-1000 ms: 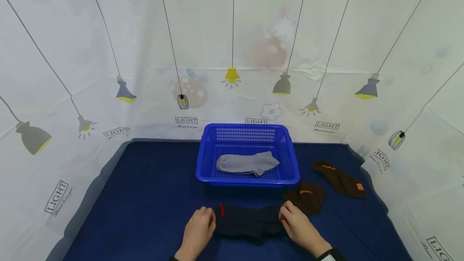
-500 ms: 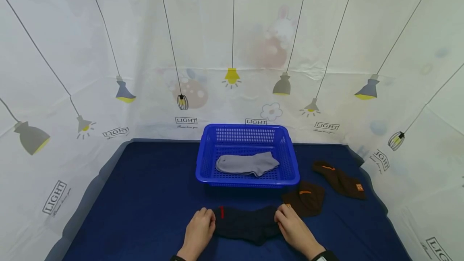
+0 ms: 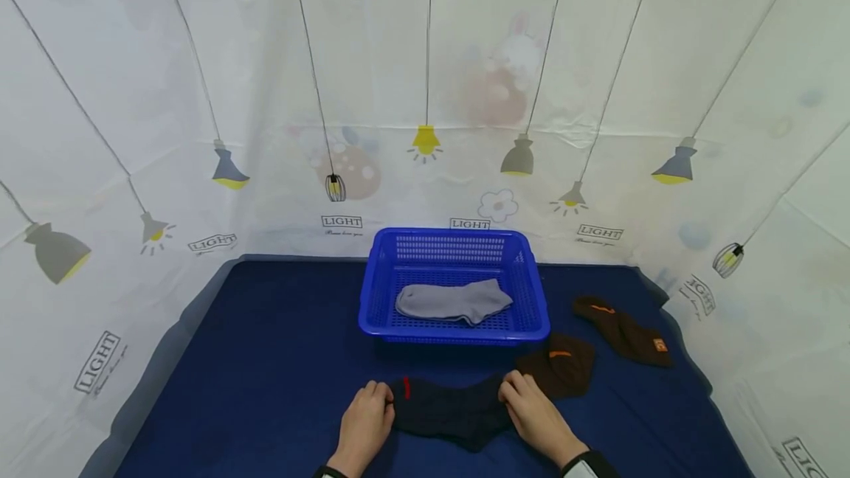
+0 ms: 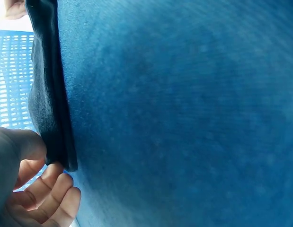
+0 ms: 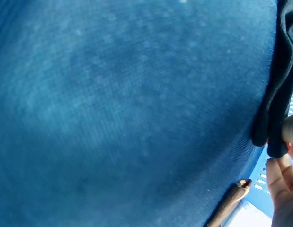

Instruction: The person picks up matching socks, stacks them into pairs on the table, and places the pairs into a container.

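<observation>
A dark navy sock with a red mark near its left end lies stretched sideways in front of the basket. At that left end, the left hand pinches the fabric between thumb and fingers. The right hand grips the opposite end in the same way. Seen edge-on in the left wrist view, the dark sock has two layers lying together. Two layered ends of the sock also show in the right wrist view, by the right hand's fingertips.
Behind the hands stands a blue perforated basket holding grey socks. One brown sock lies just beyond the right hand, another brown sock farther right. A dark blue cloth covers the table; printed sheeting encloses it.
The right hand has shifted a little to the left along with its end of the sock. The left hand has stayed nearly in place, still pinching the other end.
</observation>
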Demonstrator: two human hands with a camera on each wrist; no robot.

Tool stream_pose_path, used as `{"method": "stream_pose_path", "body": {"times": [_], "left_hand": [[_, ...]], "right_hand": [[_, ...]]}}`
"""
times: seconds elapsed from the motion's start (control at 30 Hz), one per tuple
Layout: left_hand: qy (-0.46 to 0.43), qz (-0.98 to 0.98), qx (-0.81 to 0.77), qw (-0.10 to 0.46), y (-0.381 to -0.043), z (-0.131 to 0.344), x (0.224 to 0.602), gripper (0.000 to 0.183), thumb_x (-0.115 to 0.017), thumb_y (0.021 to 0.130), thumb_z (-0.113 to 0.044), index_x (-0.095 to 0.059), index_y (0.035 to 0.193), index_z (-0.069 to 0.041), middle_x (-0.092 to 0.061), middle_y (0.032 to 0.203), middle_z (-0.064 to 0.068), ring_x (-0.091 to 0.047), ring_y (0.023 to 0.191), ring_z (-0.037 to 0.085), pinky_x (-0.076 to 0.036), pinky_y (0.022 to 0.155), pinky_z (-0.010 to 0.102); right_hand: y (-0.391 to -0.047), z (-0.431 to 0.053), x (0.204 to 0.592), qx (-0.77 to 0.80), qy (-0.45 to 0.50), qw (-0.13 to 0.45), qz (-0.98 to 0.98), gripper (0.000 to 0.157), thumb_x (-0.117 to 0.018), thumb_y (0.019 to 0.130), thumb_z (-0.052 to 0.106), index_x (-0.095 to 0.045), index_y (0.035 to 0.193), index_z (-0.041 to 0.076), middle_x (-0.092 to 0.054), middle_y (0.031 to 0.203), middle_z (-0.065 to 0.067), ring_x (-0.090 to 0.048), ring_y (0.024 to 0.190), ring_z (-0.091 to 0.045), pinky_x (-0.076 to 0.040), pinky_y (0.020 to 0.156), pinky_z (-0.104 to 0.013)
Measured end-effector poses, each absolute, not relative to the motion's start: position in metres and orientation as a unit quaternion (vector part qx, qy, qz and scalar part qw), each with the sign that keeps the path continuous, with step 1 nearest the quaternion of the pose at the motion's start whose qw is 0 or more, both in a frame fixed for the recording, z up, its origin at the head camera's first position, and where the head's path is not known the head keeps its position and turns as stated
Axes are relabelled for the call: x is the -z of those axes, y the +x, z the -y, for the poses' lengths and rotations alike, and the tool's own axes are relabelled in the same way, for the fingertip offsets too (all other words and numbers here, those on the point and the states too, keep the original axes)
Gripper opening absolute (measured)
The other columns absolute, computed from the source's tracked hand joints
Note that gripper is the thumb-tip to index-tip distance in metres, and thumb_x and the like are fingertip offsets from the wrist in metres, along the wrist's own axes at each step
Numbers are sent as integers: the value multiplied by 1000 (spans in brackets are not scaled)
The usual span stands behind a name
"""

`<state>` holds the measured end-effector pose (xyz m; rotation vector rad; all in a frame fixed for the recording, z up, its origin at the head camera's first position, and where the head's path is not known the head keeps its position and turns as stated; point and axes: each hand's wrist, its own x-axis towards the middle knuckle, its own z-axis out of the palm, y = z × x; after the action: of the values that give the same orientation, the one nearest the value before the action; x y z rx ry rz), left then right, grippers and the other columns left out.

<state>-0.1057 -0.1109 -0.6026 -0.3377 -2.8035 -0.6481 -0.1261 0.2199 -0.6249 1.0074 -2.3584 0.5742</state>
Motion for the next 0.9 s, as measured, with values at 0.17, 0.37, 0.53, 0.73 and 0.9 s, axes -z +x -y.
{"method": "stream_pose_path", "body": {"times": [0.17, 0.37, 0.53, 0.73, 0.9], "left_hand": [[-107, 963, 221, 108, -104, 110, 603, 26, -87, 84, 1, -65, 88, -12, -56, 83, -1, -59, 73, 21, -53, 62, 36], [-97, 966, 218, 101, -106, 110, 603, 26, -88, 84, 0, -65, 88, -12, -56, 84, 0, -60, 75, 22, -54, 64, 38], [-100, 963, 222, 115, -108, 111, 604, 27, -85, 82, 6, -65, 88, -11, -57, 82, 0, -62, 73, 23, -54, 63, 38], [-93, 961, 226, 130, -110, 113, 604, 28, -82, 79, 10, -65, 85, -11, -58, 80, 1, -63, 73, 25, -55, 63, 41], [-94, 962, 225, 122, -112, 114, 605, 26, -83, 80, 8, -66, 85, -12, -58, 80, 0, -63, 73, 24, -54, 63, 40]], "right_hand": [[-125, -222, 631, -207, 368, 258, 869, 47, -88, 68, -17, -60, 94, 11, -53, 99, -2, -44, 81, -16, -45, 70, -34], [-126, -222, 635, -203, 364, 255, 872, 47, -90, 68, -16, -60, 93, 11, -53, 100, -1, -46, 82, -16, -45, 73, -36], [-125, -220, 634, -207, 353, 254, 876, 47, -90, 68, -16, -61, 91, 13, -53, 99, 0, -47, 81, -16, -46, 72, -36], [-122, -216, 632, -214, 349, 248, 878, 42, -88, 73, -14, -61, 90, 14, -53, 97, 1, -51, 80, -15, -49, 71, -34], [-119, -216, 629, -214, 339, 228, 887, 40, -88, 75, -12, -62, 90, 14, -54, 97, 1, -53, 80, -15, -50, 72, -36]]}}
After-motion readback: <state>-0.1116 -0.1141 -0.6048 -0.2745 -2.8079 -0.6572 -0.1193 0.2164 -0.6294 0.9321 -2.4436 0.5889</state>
